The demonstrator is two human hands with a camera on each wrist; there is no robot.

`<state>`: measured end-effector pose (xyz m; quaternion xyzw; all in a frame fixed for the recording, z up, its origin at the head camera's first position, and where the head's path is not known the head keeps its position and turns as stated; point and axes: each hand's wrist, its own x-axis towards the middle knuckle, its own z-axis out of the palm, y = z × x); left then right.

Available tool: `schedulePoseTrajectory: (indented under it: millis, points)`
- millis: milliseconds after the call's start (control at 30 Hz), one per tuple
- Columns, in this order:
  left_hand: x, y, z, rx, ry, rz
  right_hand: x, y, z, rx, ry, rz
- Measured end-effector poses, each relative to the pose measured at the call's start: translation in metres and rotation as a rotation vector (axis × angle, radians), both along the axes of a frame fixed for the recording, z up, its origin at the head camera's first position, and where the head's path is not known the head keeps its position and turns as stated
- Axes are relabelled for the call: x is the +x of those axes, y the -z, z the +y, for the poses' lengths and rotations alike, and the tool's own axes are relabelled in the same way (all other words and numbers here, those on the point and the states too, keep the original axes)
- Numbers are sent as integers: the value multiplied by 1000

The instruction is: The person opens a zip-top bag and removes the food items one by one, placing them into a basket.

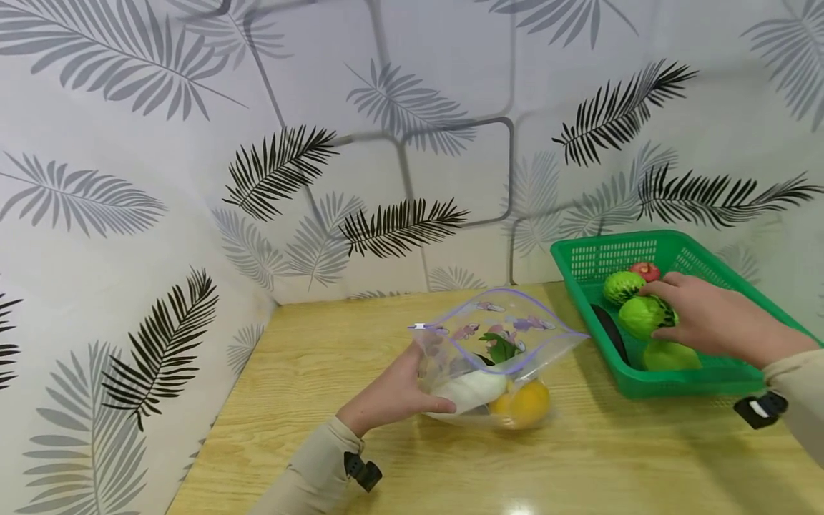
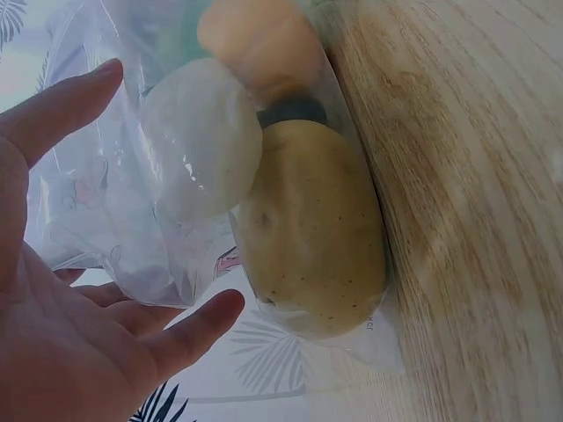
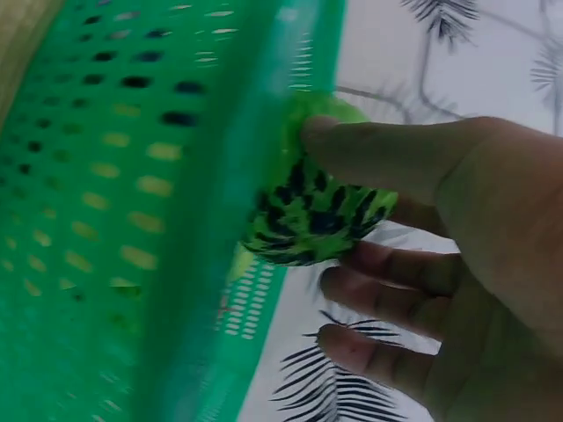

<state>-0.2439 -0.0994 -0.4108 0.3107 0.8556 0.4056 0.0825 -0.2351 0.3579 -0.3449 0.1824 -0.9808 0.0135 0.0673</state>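
Note:
In the head view my left hand (image 1: 402, 390) rests against the left side of a clear zip bag (image 1: 444, 357), thumb in front and fingers spread. The left wrist view shows a potato (image 2: 312, 229), a white rounded piece (image 2: 202, 141) and an orange fruit (image 2: 264, 44) inside the bag. Green leaves (image 1: 501, 348) show at its open mouth. My right hand (image 1: 714, 318) pinches a light green fruit with dark marks (image 1: 640, 317) between thumb and fingers, over the green basket (image 1: 650, 385). The right wrist view shows that fruit's dark-streaked end (image 3: 317, 220).
Inside the basket are another green fruit with dark marks (image 1: 623, 287), a red fruit (image 1: 646, 271), a long dark piece (image 1: 609, 332) and a smooth green fruit (image 1: 671, 356). Bag and basket stand on a wooden table (image 1: 322, 343), with a leaf-patterned wall (image 1: 450, 172) behind.

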Motion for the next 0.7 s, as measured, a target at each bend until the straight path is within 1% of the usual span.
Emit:
schedulePoseTrajectory:
  millis: [100,233,333,433,500,567,667,700]
  points:
    - [-1,1,2,9,16,14,-3,10,7,16,-13,-25]
    - [-2,2,3,7,20,12,-2,16,8,20,-42,-7]
    - [-1,2,4,-1,22,2,1,14,2,5,-60,13]
    - [-1,2,5,5,34,0,6,4,-15,-41,-85,44]
    - [0,1,5,4,37,-5,11,-4,-31,-77,-124,104]
    - [0,1,5,5,44,-6,17,-15,-51,-108,-178,189]
    - [1,-1,5,-4,54,-6,24,-28,-81,-151,-316,343]
    - [1,-1,6,-12,56,0,26,-32,-92,-165,-367,381]
